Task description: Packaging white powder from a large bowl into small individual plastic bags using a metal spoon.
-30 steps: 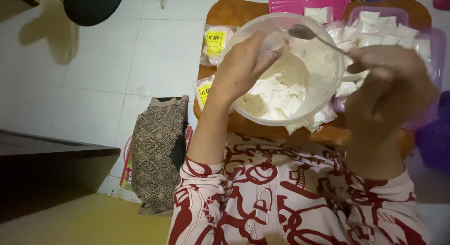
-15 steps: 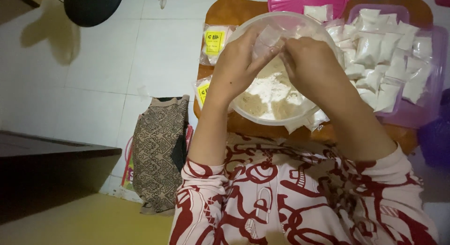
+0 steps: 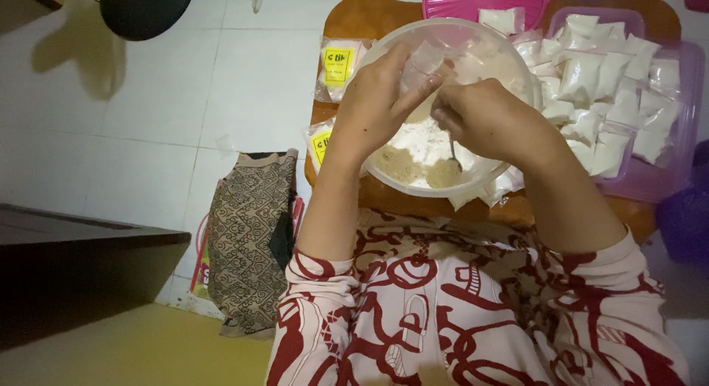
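A clear round bowl [image 3: 509,65] of white powder sits on a small wooden table [image 3: 362,21] in front of me. My left hand [image 3: 377,105] holds a small clear plastic bag [image 3: 422,65] over the bowl's left side. My right hand [image 3: 487,116] grips a metal spoon [image 3: 453,156], its tip down in the powder near the bowl's front. The two hands almost touch above the bowl.
A purple tray [image 3: 683,153] with several filled white packets stands right of the bowl. A pink lid [image 3: 480,1] lies behind it. Packs with yellow labels [image 3: 338,65] rest at the table's left edge. A patterned cloth bag [image 3: 251,231] lies on the tiled floor.
My right hand came from the right edge of the bowl to its middle, and the spoon went from raised above the bowl down into the powder. My left hand now holds the small bag.
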